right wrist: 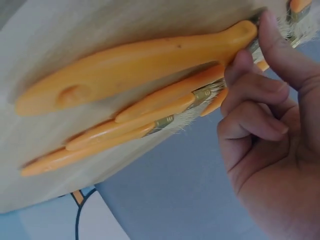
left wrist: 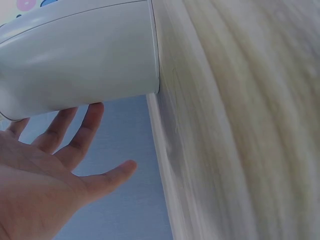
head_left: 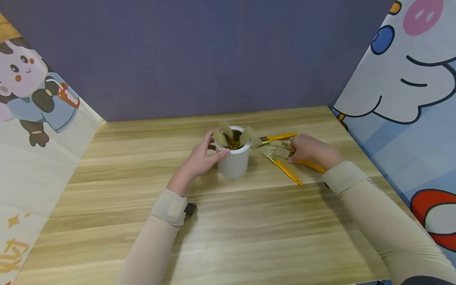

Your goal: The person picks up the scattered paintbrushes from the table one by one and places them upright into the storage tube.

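Note:
A white cup [head_left: 233,164] stands upright on the wooden table with paintbrushes [head_left: 226,130] in it, bristles up. My left hand [head_left: 201,158] holds the cup at its left side, thumb at the front of the rim. In the left wrist view, several fingertips touch the cup's wall [left wrist: 85,60]. To the right of the cup, my right hand [head_left: 310,150] pinches a paintbrush [right wrist: 140,65] near the base of its orange handle between thumb and index finger. Other paintbrushes [head_left: 288,172] lie around it, bristles toward the cup; the hand partly hides some.
The wooden table [head_left: 135,190] ends at a plain dark wall [head_left: 213,59] behind the cup. Cartoon-printed panels stand at the left [head_left: 53,103] and right [head_left: 399,130]. A small black object [head_left: 190,209] sits at my left cuff.

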The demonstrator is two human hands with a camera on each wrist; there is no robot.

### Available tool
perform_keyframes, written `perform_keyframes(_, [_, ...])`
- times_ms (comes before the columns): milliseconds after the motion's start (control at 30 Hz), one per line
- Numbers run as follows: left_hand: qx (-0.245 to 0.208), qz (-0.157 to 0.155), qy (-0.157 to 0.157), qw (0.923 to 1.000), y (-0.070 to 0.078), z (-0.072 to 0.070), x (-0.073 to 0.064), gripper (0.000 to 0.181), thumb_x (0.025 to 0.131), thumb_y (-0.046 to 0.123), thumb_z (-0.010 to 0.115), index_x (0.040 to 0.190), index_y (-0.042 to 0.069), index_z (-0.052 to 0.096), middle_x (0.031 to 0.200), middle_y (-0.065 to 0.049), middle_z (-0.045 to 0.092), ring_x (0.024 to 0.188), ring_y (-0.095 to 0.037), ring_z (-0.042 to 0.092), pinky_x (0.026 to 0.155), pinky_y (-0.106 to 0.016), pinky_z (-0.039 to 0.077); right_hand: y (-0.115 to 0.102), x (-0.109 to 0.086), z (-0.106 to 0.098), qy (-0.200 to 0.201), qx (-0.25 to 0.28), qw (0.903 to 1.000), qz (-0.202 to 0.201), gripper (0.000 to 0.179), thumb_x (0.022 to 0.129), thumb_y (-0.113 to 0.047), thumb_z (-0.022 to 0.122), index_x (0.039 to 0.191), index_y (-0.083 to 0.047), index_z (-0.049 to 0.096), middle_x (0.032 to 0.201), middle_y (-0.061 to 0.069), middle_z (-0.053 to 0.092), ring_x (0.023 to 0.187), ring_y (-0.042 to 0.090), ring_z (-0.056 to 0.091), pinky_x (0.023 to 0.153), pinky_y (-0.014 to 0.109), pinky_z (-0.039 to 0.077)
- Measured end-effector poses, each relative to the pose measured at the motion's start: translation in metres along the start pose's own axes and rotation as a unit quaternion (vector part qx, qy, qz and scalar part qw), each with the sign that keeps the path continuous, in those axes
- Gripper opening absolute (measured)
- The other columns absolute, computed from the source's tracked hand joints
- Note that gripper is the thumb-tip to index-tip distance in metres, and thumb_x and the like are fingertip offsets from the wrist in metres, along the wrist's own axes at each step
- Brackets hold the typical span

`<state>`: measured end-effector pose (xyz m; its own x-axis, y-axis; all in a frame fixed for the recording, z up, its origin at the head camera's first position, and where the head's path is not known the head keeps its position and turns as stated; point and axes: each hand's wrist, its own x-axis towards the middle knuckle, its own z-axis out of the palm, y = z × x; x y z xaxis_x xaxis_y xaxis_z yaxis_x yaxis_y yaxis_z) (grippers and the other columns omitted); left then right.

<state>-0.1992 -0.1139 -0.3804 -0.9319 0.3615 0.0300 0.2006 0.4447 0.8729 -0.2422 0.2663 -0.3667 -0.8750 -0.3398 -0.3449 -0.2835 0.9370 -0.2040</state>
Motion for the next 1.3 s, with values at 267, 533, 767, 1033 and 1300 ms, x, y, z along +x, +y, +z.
perform_keyframes(267, [-0.005,-0.003,-0.006,1.0000,-0.001,-0.001,0.001,0.083,0.099,0.053,0.073,0.166,0.038,0.027,0.162,-0.013,0.049,0.140,-0.036,0.055,0.112,-0.062,0.050,0.010,0.002,0.005,0.009,0.063,0.9978,0.019,0.028,0.093,-0.026,0.085,0.097,-0.003,0.069,0.092,0.010,0.065,0.081,0.024,0.055,0.075,0.038,0.047])
perform_keyframes(533, [0.006,-0.005,-0.005,1.0000,0.006,-0.006,0.001,0.082,0.099,0.054,0.072,0.166,0.038,0.027,0.162,-0.013,0.048,0.140,-0.036,0.054,0.110,-0.062,0.052,0.016,-0.002,0.009,0.027,0.104,0.9941,0.018,0.030,0.094,-0.031,0.084,0.104,-0.006,0.070,0.097,0.012,0.066,0.086,0.026,0.054,0.076,0.039,0.047])
perform_keyframes(767, [0.004,-0.008,-0.008,0.9999,0.003,-0.004,0.000,0.083,0.098,0.056,0.072,0.166,0.038,0.026,0.162,-0.013,0.049,0.140,-0.036,0.055,0.110,-0.060,0.052,0.018,-0.006,0.013,0.039,0.080,0.9960,-0.006,0.030,0.094,-0.035,0.083,0.096,-0.007,0.071,0.087,0.008,0.065,0.076,0.020,0.053,0.069,0.035,0.046])
perform_keyframes(1033, [0.004,-0.005,-0.012,0.9999,0.002,0.001,-0.001,0.081,0.099,0.053,0.072,0.165,0.038,0.027,0.161,-0.013,0.049,0.139,-0.036,0.055,0.110,-0.062,0.052,-0.024,-0.049,-0.061,0.153,0.134,0.9790,-0.011,0.040,0.095,-0.041,0.079,0.114,-0.006,0.075,0.103,0.007,0.076,0.084,0.018,0.067,0.071,0.034,0.055])
perform_keyframes(1300, [0.009,-0.004,-0.006,0.9999,0.005,-0.002,-0.002,0.080,0.100,0.048,0.072,0.165,0.036,0.028,0.160,-0.015,0.050,0.140,-0.038,0.055,0.115,-0.063,0.048,-0.103,-0.077,-0.118,0.331,0.321,0.8778,-0.131,0.022,0.094,-0.029,0.083,0.108,-0.014,0.076,0.095,-0.013,0.075,0.082,0.006,0.076,0.073,0.019,0.054])
